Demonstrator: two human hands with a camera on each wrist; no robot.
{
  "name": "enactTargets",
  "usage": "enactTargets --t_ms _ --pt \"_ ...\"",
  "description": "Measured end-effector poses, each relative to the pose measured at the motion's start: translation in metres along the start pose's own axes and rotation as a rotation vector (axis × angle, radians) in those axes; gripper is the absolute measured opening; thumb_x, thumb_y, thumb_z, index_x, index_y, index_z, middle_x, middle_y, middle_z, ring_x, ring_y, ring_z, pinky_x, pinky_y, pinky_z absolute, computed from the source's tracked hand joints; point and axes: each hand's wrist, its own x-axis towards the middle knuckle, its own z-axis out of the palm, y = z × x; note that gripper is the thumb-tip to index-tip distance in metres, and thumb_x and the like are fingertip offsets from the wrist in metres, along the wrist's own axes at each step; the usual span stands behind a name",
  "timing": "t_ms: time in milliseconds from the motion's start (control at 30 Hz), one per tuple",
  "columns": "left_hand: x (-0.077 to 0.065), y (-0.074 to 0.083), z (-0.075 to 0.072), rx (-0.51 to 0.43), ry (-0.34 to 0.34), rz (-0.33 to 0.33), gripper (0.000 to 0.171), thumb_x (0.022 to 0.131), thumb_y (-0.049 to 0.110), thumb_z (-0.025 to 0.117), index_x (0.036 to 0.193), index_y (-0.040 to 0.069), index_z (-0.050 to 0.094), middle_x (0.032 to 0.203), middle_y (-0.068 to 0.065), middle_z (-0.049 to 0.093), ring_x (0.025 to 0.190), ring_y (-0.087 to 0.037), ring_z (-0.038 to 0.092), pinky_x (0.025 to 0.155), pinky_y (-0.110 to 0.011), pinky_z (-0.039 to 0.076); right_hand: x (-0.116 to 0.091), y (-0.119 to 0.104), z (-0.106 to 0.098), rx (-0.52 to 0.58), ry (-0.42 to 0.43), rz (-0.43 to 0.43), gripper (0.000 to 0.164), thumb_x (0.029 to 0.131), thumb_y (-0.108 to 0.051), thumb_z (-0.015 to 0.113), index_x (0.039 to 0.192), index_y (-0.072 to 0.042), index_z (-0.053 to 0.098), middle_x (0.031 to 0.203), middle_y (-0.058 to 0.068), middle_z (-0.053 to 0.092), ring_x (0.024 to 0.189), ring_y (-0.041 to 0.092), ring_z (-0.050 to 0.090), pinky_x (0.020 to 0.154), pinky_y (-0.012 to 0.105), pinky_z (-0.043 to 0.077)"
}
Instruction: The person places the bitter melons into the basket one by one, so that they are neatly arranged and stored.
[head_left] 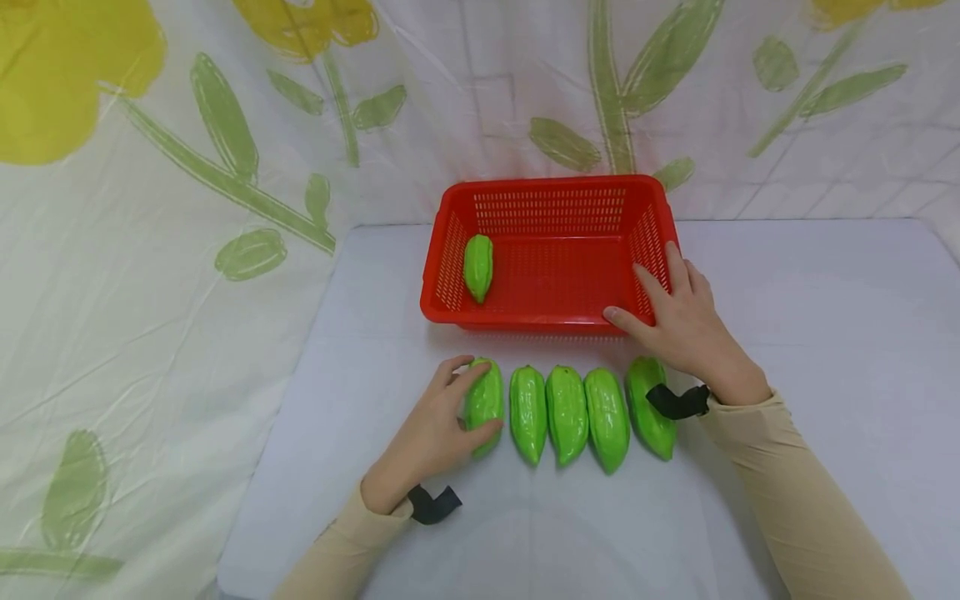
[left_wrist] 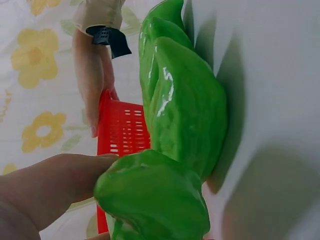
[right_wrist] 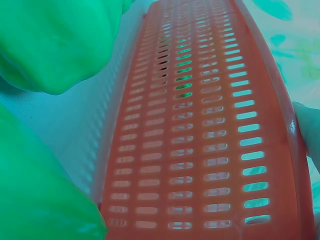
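Observation:
My left hand (head_left: 435, 421) curls round the leftmost green ridged vegetable (head_left: 486, 404) of a row on the table; thumb and fingertips lie on its sides. In the left wrist view the thumb touches the blunt end of this vegetable (left_wrist: 152, 200). A red plastic basket (head_left: 540, 318) with slotted walls stands behind the row. With thumb and fingers spread over its front right corner, my right hand (head_left: 686, 325) grips the rim. One similar green vegetable (head_left: 478, 267) lies inside the basket at the left.
Several more green vegetables (head_left: 567, 412) lie side by side, tips toward me. The rightmost one (head_left: 651, 408) is partly under the right wrist's black strap (head_left: 677, 402). A flower-patterned cloth (head_left: 465, 108) hangs behind the white table (head_left: 825, 333).

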Motion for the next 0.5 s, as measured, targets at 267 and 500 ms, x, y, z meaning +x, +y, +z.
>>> enactTargets --t_ms 267,500 --pt "-0.001 0.005 -0.011 -0.016 0.010 0.017 0.074 0.087 0.024 0.084 0.153 0.018 0.052 0.158 -0.005 0.038 0.093 -0.014 0.062 0.076 -0.025 0.057 0.000 0.000 0.000 0.004 0.004 -0.001 0.094 0.098 -0.065 0.054 0.163 -0.003 0.027 0.173 0.025 -0.010 0.150 0.059 0.010 0.106 0.083 0.031" --pt "-0.001 0.013 -0.021 -0.024 0.010 0.059 0.074 0.087 0.023 0.084 0.153 0.018 0.051 0.159 -0.003 0.037 0.123 -0.024 0.056 0.080 -0.034 0.062 0.000 0.000 0.000 0.004 0.007 -0.003 0.094 0.098 -0.064 0.055 0.163 -0.002 0.028 0.172 0.025 -0.009 0.150 0.059 0.011 0.106 0.082 0.032"
